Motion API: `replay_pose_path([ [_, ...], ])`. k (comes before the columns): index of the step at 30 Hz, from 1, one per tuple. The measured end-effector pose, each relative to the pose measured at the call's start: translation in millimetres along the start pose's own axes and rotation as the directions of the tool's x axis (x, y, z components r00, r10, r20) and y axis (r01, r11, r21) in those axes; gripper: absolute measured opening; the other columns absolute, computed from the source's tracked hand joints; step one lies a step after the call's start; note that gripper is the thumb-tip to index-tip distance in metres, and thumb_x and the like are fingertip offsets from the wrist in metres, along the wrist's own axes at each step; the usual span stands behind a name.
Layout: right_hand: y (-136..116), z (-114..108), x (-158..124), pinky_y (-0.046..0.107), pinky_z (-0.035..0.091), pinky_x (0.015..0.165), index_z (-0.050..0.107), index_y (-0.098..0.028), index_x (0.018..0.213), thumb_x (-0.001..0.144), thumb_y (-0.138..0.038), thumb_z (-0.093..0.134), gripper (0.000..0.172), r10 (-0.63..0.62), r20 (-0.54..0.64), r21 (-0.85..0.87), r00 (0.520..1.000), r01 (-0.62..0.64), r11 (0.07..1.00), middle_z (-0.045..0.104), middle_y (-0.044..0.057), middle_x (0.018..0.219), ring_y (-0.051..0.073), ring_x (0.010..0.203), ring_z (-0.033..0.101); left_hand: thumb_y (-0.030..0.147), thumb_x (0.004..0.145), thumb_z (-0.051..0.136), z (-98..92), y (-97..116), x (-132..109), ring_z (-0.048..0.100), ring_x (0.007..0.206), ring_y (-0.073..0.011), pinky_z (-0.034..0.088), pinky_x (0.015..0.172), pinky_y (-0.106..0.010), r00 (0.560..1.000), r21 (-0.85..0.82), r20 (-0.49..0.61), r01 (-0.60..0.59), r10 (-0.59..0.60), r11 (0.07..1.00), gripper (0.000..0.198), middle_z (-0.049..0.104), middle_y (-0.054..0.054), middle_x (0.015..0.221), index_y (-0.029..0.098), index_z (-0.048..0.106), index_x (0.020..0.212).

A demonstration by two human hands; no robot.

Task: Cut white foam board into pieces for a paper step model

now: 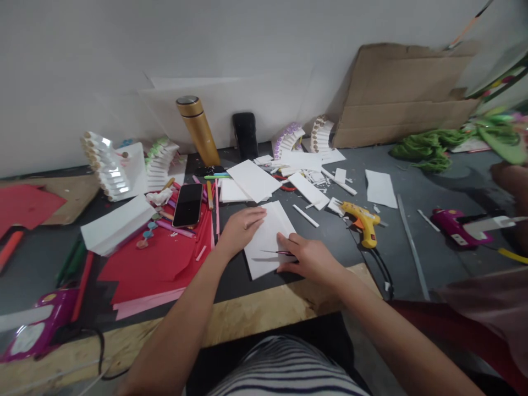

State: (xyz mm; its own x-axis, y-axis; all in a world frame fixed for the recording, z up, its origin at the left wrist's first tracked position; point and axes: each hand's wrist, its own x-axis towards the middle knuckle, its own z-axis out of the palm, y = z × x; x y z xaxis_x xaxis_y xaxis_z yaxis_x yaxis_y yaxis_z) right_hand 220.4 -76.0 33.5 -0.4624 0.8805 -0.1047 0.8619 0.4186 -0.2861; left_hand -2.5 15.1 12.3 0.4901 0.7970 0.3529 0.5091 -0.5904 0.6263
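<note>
A white rectangular sheet (pixel 264 263) of paper or thin board lies on the dark tabletop in front of me, with a narrower white piece on its upper part. My left hand (pixel 244 228) rests on its upper left edge, fingers stretched out over the surface and the thumb hidden. At the right edge, my right hand (pixel 307 256) is closed around a thin-bladed tool (pixel 284 253) with a dark purple handle. Its slim blade points left across the sheet. Whether it is scissors or a knife I cannot make out.
Right of the sheet lie a yellow glue gun (pixel 363 223) and a metal ruler (pixel 412 247). White scraps (pixel 311 190) cover the back middle. Red paper (pixel 152 261), a phone (pixel 188 204) and a gold flask (pixel 200 132) stand or lie leftward. Another person's hand (pixel 511 181) is far right.
</note>
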Motion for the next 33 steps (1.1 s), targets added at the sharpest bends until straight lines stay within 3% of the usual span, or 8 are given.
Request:
replay_pose_path([
  [4,-1.0,-0.5,0.3,0.032,0.049,0.072,0.046,-0.016,0.144,0.085,-0.052,0.068,0.073,0.005,0.015,-0.015,1.000,-0.005,1.000,0.066,0.014,0.117,0.026,0.092,0.069,0.026,0.098,0.047,8.8,-1.8,1.8,0.054,0.133,-0.0197,0.042,0.113,-0.041,0.981,-0.089,0.170,-0.079,0.093,0.993,0.031,0.068,-0.009,0.129,0.018,0.073,0.113],
  [9,-1.9,-1.1,-1.5,0.032,0.049,0.072,0.045,-0.015,0.145,0.086,-0.048,0.068,0.072,-0.006,0.007,-0.001,1.000,0.006,1.000,0.065,0.015,0.116,0.025,0.087,0.068,0.035,0.099,0.047,10.7,0.6,2.4,0.040,0.144,-0.0216,0.028,0.121,-0.047,0.947,0.092,0.304,-0.138,0.105,0.986,0.040,0.050,-0.010,0.149,0.018,0.060,0.133],
  [11,1.4,-3.4,-4.7,0.032,0.050,0.073,0.050,-0.017,0.141,0.088,-0.044,0.066,0.061,-0.039,-0.016,0.099,0.999,0.040,0.994,0.065,0.013,0.111,0.023,0.085,0.067,0.037,0.100,0.044,12.1,5.9,1.7,0.035,0.146,-0.0220,0.025,0.121,-0.047,0.940,0.173,0.333,-0.146,0.082,0.974,0.043,0.044,-0.011,0.153,0.017,0.057,0.136],
  [14,13.6,-9.0,-10.2,0.031,0.051,0.078,0.054,-0.020,0.136,0.098,-0.039,0.050,0.043,-0.067,-0.130,0.342,0.989,0.108,0.933,0.063,0.010,0.103,0.020,0.088,0.063,0.038,0.101,0.040,17.1,16.0,0.4,0.035,0.146,-0.0233,0.024,0.121,-0.046,0.946,0.278,0.321,-0.137,0.043,0.951,0.042,0.043,-0.011,0.155,0.018,0.057,0.135],
  [19,41.5,-18.7,-10.1,0.033,0.050,0.079,0.062,-0.016,0.115,0.099,-0.033,0.040,0.032,0.166,-0.333,0.445,0.928,0.000,0.895,0.063,0.010,0.094,0.020,0.085,0.061,0.031,0.101,0.038,28.2,29.0,0.7,0.040,0.142,-0.0266,0.026,0.119,-0.047,0.968,0.404,0.250,-0.108,0.004,0.908,0.041,0.049,-0.013,0.150,0.015,0.054,0.135],
  [22,47.6,-20.6,-4.1,0.032,0.049,0.073,0.064,-0.016,0.103,0.096,-0.032,0.042,0.027,0.212,-0.304,0.437,0.929,-0.062,0.897,0.066,0.008,0.083,0.020,0.076,0.061,0.032,0.101,0.037,31.9,31.4,1.3,0.043,0.139,-0.0267,0.027,0.118,-0.046,0.978,0.436,0.210,-0.099,0.005,0.894,0.045,0.051,-0.012,0.148,0.017,0.048,0.142],
  [26,35.8,-12.9,7.3,0.031,0.049,0.074,0.062,-0.016,0.113,0.094,-0.030,0.044,0.030,0.258,-0.306,0.475,0.917,-0.088,0.876,0.071,0.010,0.093,0.020,0.079,0.064,0.033,0.101,0.033,31.7,33.5,-0.4,0.042,0.140,-0.0261,0.021,0.119,-0.055,0.981,0.448,0.196,-0.090,0.000,0.889,0.045,0.051,-0.009,0.149,0.023,0.048,0.142],
  [33,13.5,13.0,18.9,0.029,0.047,0.071,0.065,-0.016,0.101,0.092,-0.029,0.047,0.024,0.254,-0.340,0.401,0.906,-0.105,0.910,0.064,0.008,0.084,0.020,0.076,0.061,0.040,0.099,0.039,31.4,36.5,-2.1,0.031,0.145,-0.0401,0.017,0.112,-0.074,0.985,0.513,0.149,0.003,-0.092,0.858,0.046,0.037,-0.009,0.159,0.031,0.051,0.142],
])
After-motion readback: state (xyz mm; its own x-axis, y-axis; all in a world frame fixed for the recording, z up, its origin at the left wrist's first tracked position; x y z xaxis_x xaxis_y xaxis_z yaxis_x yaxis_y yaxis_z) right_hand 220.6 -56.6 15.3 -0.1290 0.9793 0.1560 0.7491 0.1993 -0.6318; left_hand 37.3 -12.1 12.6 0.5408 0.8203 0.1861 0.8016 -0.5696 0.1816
